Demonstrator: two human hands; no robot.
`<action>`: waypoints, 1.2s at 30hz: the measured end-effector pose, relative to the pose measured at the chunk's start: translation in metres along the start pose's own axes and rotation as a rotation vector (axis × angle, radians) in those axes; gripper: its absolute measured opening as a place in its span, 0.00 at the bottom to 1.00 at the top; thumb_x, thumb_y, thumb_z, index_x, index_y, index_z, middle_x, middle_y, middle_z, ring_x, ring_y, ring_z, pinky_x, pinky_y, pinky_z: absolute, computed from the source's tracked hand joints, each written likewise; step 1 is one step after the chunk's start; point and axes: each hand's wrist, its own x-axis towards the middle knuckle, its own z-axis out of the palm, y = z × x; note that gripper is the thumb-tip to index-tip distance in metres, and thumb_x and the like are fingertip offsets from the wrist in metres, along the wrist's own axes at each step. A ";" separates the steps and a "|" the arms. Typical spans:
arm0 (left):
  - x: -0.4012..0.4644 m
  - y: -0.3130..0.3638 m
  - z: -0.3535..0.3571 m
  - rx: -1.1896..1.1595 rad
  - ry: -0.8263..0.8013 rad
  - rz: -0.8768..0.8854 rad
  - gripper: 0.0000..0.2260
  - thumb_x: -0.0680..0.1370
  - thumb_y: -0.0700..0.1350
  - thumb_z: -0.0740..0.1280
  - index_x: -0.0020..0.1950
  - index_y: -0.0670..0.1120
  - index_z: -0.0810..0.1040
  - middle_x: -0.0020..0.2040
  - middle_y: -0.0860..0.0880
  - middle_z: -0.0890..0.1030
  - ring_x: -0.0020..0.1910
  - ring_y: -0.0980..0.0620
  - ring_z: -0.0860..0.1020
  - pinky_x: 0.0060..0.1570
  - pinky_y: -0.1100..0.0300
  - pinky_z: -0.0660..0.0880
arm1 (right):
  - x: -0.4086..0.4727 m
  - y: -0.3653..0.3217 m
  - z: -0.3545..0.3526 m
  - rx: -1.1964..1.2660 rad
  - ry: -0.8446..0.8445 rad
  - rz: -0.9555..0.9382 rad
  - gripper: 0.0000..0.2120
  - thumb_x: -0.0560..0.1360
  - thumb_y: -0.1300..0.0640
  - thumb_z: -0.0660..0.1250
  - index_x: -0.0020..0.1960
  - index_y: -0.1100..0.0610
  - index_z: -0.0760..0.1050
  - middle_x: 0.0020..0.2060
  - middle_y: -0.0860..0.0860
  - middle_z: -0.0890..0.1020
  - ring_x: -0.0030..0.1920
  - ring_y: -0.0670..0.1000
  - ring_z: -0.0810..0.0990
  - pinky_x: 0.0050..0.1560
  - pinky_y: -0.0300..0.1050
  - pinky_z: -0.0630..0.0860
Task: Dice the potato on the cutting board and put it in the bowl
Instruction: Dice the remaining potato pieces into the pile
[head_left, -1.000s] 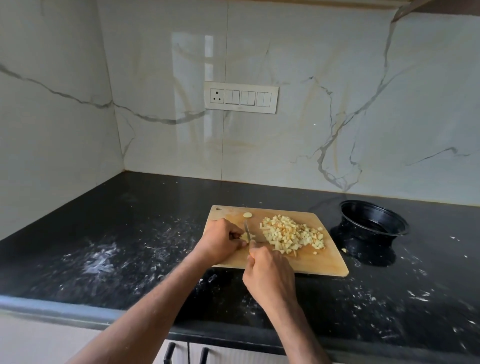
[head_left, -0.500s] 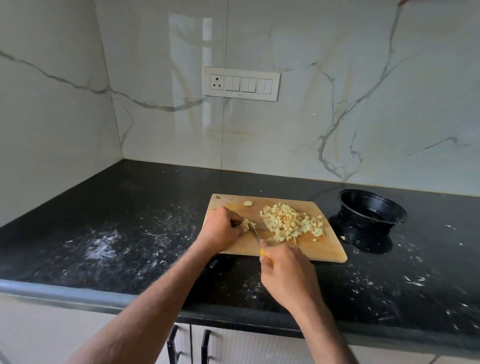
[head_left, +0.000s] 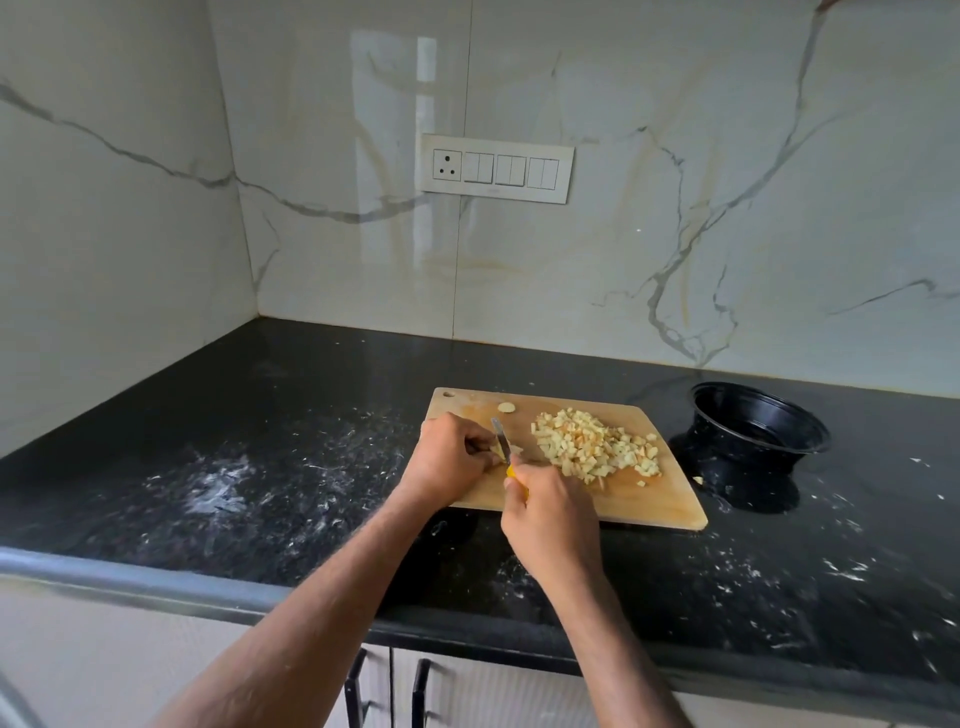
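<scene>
I'm seeing left hand fingers pinning a potato piece on the cutting board; right hand gripping the knife. Diced pile sitting mid-board, bowl right of it.

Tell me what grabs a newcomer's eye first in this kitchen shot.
The pale heap of diced potato on the wooden cutting board stands out against the black counter. Just left of it, the left hand pins a last piece while the right hand works a small knife. An empty black bowl waits at right.
</scene>
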 end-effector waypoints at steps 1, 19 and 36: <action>0.000 0.000 0.001 -0.007 0.009 -0.007 0.06 0.71 0.40 0.78 0.46 0.46 0.88 0.41 0.54 0.86 0.44 0.57 0.82 0.43 0.77 0.73 | 0.000 0.000 0.001 -0.030 0.005 -0.012 0.12 0.81 0.52 0.64 0.59 0.51 0.83 0.38 0.47 0.85 0.33 0.45 0.76 0.29 0.30 0.65; 0.003 0.005 0.004 0.024 -0.006 -0.018 0.12 0.72 0.43 0.79 0.54 0.45 0.87 0.49 0.49 0.87 0.48 0.52 0.82 0.55 0.57 0.80 | -0.024 0.013 -0.026 -0.122 -0.177 -0.067 0.13 0.82 0.51 0.62 0.63 0.52 0.81 0.44 0.45 0.85 0.27 0.42 0.74 0.23 0.34 0.63; 0.054 -0.003 -0.001 -0.006 0.006 -0.028 0.10 0.79 0.36 0.69 0.58 0.44 0.86 0.56 0.48 0.85 0.52 0.54 0.80 0.54 0.65 0.75 | -0.006 0.023 -0.021 -0.165 -0.049 -0.059 0.14 0.82 0.50 0.63 0.65 0.46 0.79 0.43 0.42 0.85 0.34 0.42 0.76 0.30 0.29 0.63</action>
